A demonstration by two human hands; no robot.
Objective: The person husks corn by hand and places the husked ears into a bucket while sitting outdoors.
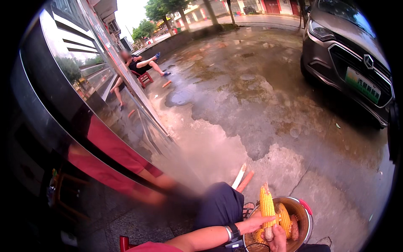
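An ear of yellow corn (267, 201) is tilted up over a metal bucket (304, 217), its pale bare end toward me. My left hand (256, 222), with a dark watch (234, 232) and a light band at the wrist, grips it from the left. Around its lower end are the fingers of my right hand (278, 238). Inside the bucket lie more corn (284, 219) and a reddish ear or cob (294, 227). A pink-red grip (304, 206) sits on the bucket's handle. The bucket bottom is mostly hidden.
A white cob (239, 176) and a reddish cob (245, 181) lie on the wet concrete beyond my knee (222, 204). Glossy reflective panels (107, 126) rise on the left. Farther off, a person (141, 64) sits on a red chair (145, 78). A car (349, 60) stands at right.
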